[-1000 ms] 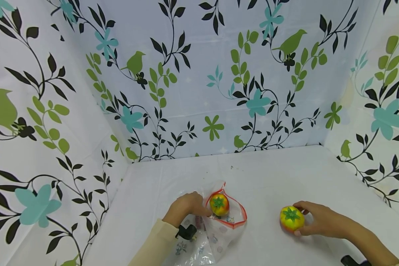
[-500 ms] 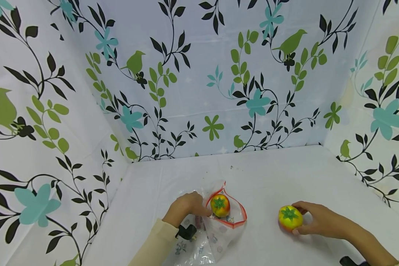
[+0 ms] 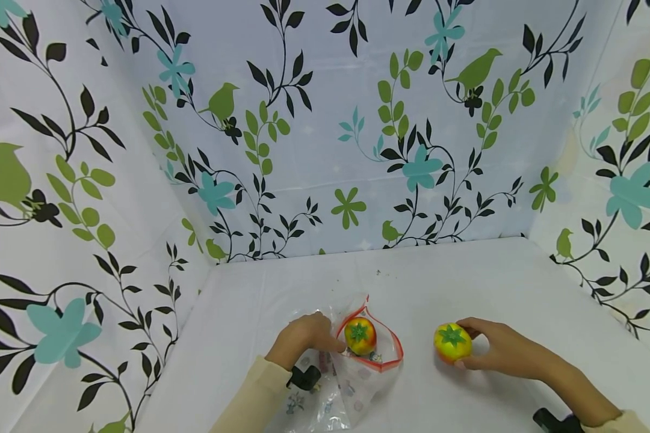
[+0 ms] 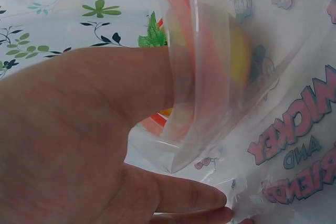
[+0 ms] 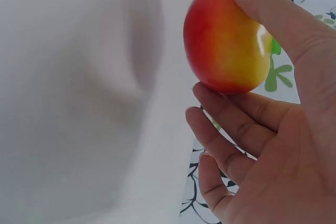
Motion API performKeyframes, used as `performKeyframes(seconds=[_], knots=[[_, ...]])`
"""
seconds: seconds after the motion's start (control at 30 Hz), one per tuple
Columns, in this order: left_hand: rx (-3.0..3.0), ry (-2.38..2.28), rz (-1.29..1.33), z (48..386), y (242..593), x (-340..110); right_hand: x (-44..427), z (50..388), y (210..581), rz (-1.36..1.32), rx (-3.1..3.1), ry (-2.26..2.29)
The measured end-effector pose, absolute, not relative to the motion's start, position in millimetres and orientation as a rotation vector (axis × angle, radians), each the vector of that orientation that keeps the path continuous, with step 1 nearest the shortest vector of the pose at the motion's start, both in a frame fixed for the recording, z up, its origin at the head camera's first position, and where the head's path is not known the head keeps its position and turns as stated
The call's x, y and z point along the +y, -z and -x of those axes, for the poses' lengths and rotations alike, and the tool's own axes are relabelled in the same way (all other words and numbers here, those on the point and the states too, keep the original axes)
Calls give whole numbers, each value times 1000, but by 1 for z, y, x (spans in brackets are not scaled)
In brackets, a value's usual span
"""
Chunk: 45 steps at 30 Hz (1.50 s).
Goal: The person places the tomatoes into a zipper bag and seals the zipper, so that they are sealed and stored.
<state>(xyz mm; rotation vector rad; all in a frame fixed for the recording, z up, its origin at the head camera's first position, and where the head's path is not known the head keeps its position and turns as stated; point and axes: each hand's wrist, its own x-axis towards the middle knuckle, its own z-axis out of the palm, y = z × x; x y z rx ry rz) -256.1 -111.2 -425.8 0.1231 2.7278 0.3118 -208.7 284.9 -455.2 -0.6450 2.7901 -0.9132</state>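
A clear printed plastic bag (image 3: 365,388) with a red-edged mouth lies on the table in the head view. Inside its open mouth sits a yellow-red toy persimmon (image 3: 360,338) with a green leafy top. My left hand (image 3: 310,338) holds the bag's left edge; in the left wrist view the thumb reaches inside the mouth and the fingers (image 4: 184,191) stay outside. To the right, my right hand (image 3: 501,350) grips a second toy persimmon (image 3: 452,343) between thumb and fingertips. The right wrist view shows this persimmon (image 5: 226,40) raised off the table, its other fingers loosely bent.
The white-covered table (image 3: 439,282) carries the bag. A patterned curtain (image 3: 325,150) with leaves, birds and flowers rises behind it and along both sides. A few tiny dark specks (image 3: 378,272) mark the far part of the cover.
My right hand has moved left with the toy persimmon, closer to the bag. My left hand and the bag have hardly moved.
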Motion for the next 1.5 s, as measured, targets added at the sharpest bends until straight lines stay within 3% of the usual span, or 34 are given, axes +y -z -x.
performKeyframes(seconds=[0.93, 1.5], knots=[[2721, -311, -145, 256, 426, -114, 193, 237, 446, 800, 2562, 1077], [2725, -240, -201, 258, 428, -114, 179, 247, 438, 878, 2365, 883]])
